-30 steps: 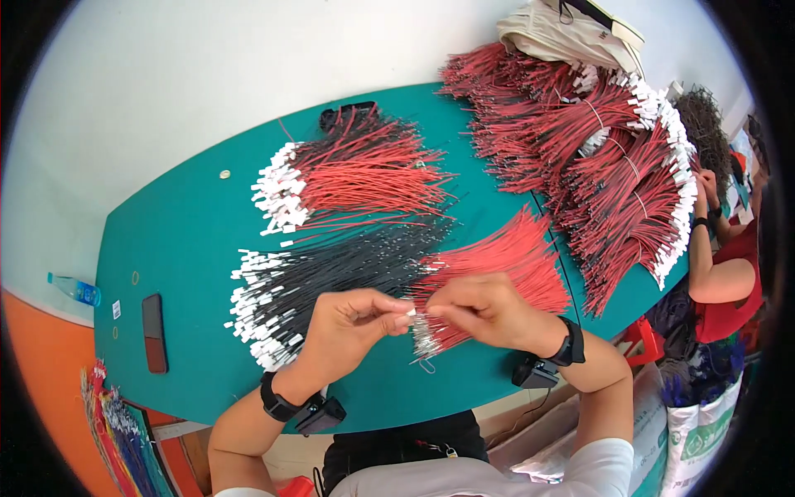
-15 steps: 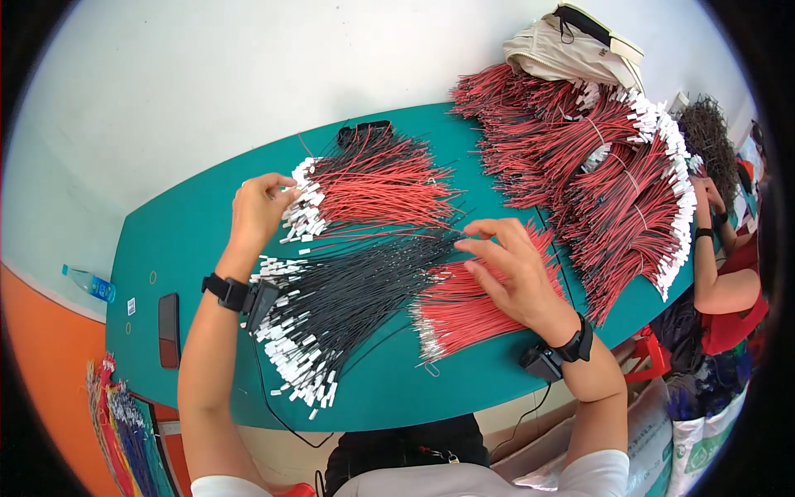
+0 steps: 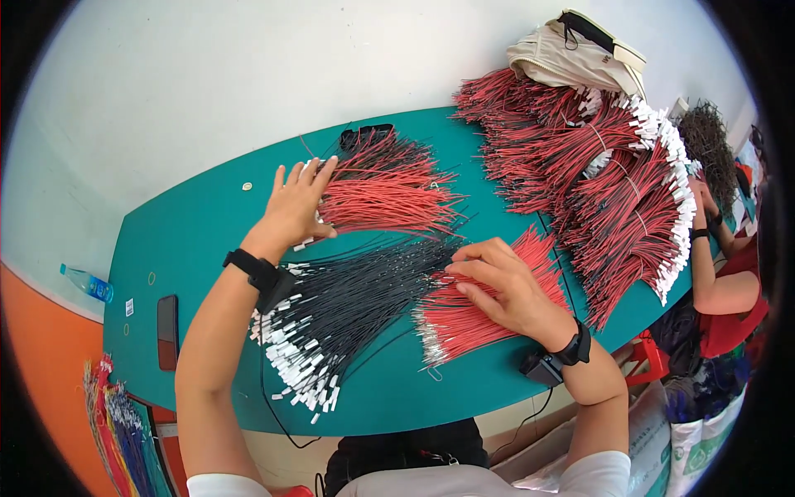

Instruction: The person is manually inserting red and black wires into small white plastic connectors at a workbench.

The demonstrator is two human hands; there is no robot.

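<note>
My left hand [image 3: 298, 203] lies spread over the white connector ends of a bundle of red and black wires [image 3: 385, 195], hiding most of those connectors. Below it, a fan of black wires [image 3: 356, 286] with white connectors [image 3: 294, 364] stretches across the green table. My right hand [image 3: 509, 290], palm down with bent fingers, hovers over or rests on a bundle of red wires [image 3: 451, 327], close to the loose ends of the black ones. A gap shows between its thumb and forefinger, and nothing is visible in it.
A large heap of red and black wires [image 3: 580, 166] fills the table's right side, a beige bag [image 3: 575, 54] behind it. A phone [image 3: 168, 331] and a bottle [image 3: 87, 284] are at the left. At far right is another person's arm [image 3: 719, 290]. A small ring [image 3: 247, 186] lies upper left.
My left hand has gone from pinched fingers to spread ones and shifted right onto the connectors of the red and black bundle. My right hand has moved slightly down and toward me.
</note>
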